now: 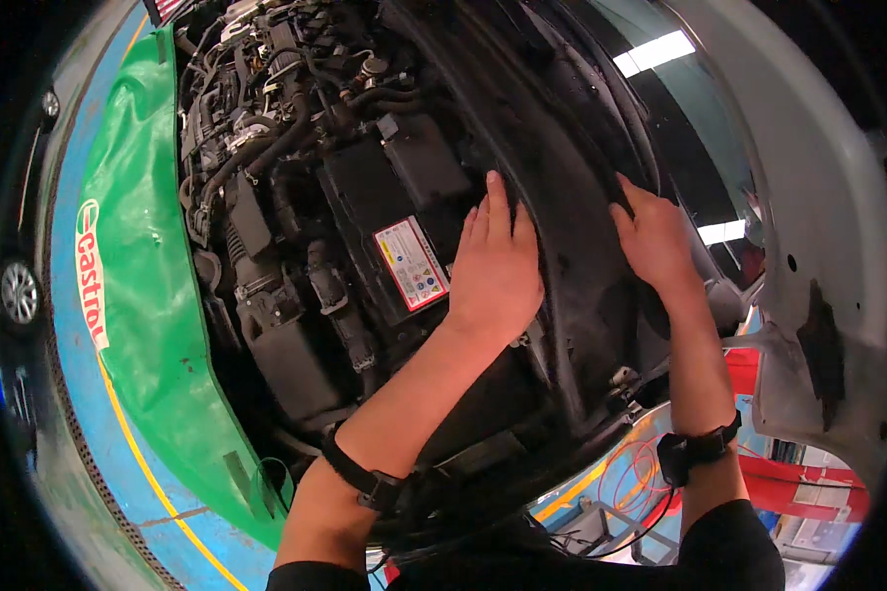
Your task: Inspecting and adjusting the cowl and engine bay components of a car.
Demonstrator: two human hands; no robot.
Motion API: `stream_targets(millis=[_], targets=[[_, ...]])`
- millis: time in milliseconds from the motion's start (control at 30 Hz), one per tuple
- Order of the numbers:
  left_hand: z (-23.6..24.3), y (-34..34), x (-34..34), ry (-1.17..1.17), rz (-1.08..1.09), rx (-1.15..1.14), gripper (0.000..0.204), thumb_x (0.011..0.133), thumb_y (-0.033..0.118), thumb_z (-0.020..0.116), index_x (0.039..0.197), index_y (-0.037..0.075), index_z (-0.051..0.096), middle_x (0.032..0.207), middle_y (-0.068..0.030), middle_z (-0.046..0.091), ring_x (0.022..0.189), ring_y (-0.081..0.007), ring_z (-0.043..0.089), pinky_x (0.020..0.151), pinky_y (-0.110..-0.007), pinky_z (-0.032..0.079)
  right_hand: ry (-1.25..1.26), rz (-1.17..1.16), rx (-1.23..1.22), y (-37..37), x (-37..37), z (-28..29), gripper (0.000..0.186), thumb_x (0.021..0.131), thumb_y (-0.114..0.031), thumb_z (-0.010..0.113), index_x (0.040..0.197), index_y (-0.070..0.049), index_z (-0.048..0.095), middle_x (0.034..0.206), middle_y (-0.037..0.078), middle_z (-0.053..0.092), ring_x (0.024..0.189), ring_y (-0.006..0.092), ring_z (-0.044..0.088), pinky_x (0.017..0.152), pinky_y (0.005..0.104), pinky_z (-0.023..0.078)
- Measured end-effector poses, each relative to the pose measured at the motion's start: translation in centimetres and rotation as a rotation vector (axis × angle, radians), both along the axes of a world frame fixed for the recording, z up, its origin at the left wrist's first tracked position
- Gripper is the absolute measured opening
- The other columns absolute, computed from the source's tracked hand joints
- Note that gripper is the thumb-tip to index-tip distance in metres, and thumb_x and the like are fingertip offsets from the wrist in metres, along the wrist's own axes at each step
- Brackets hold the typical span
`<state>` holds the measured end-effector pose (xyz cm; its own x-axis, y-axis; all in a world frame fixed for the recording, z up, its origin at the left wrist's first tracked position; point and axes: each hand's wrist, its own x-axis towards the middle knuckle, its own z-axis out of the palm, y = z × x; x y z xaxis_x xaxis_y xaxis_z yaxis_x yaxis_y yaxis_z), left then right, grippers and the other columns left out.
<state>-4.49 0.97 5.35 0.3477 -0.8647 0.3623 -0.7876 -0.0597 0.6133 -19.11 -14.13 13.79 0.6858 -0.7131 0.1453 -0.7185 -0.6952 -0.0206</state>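
In the head view my left hand (498, 266) lies with extended fingers on the near edge of a long black cowl panel (572, 295), beside a black battery (360, 187) with a red-bordered white label. My right hand (648, 236) has its fingers curled over the panel's far edge, near the windscreen (665, 98); its fingertips are partly hidden. The engine (256, 79), with hoses and black covers, fills the bay to the left of my hands.
A green fender cover (143, 246) drapes along the left side. An open grey body panel (823, 197) rises at the right. A dark car's wheel (20, 291) shows at far left. Red cables (626, 473) and a metal frame (601, 537) are below, on a blue floor (197, 547).
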Motion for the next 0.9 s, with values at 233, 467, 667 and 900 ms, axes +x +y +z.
stream_targets(millis=[233,467,667,900], targets=[[-0.5,-0.7,0.5,-0.129,0.02,0.017,0.072,0.075,0.011,0.074,0.14,-0.01,0.049,0.156,-0.0398,0.026,0.137,-0.0454,0.045,0.119,-0.045,0.035,0.035,-0.049,-0.01,0.2,0.2,0.6,0.044,0.093,-0.018,0.064,0.134,0.001,0.061,0.109,0.024,0.07,0.099,0.0433,0.067,0.089,0.0502,0.052],[-0.9,-0.7,0.7,-0.099,-0.012,0.022,0.072,0.074,0.012,0.076,0.139,-0.005,0.05,0.157,-0.0381,0.025,0.135,-0.0443,0.047,0.112,-0.043,0.043,0.069,-0.079,-0.02,0.2,0.5,0.2,0.046,0.093,-0.019,0.064,0.136,-0.002,0.06,0.114,0.025,0.069,0.104,0.0423,0.067,0.092,0.0493,0.052],[-1.5,0.0,1.7,0.444,0.044,-0.133,0.054,0.079,0.012,0.079,0.129,0.01,0.06,0.16,-0.0281,0.027,0.116,-0.0412,0.062,0.089,-0.044,0.055,-0.021,-0.04,-0.051,0.1,-0.2,-0.2,0.047,0.093,-0.02,0.064,0.137,-0.004,0.06,0.116,0.024,0.069,0.106,0.0418,0.066,0.094,0.0483,0.052],[0.1,-1.8,2.1,0.672,0.03,-0.038,0.061,0.086,0.015,0.075,0.139,0.002,0.049,0.102,-0.0244,0.072,0.097,-0.0384,0.07,0.087,-0.041,0.053,0.067,-0.093,-0.028,0.1,0.7,-0.1,0.047,0.091,-0.017,0.067,0.136,-0.006,0.061,0.102,0.025,0.071,0.095,0.0431,0.069,0.087,0.0518,0.054]])
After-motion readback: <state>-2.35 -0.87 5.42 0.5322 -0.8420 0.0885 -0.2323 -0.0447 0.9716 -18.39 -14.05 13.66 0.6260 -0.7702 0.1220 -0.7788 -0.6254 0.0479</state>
